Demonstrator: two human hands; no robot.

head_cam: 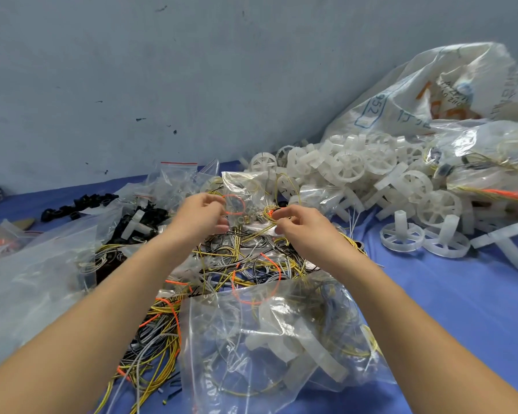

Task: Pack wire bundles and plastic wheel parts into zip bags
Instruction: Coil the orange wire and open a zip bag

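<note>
Both my hands are raised over a tangle of yellow, grey and orange wires (222,264) on the blue table. My left hand (199,216) pinches a small clear zip bag (237,206) that holds an orange wire loop. My right hand (299,224) pinches a coiled yellow wire bundle (269,215) right beside that bag. A heap of white plastic wheel parts (371,174) lies to the right. A filled clear zip bag (281,339) with wheel parts and wires lies in front of me.
A large white printed sack (431,94) leans on the grey wall at the back right. Empty red-striped zip bags (177,177) pile up behind my hands. Black plastic parts (81,204) lie at the left. Clear bags (27,264) cover the left side. Blue cloth (446,294) shows at the right.
</note>
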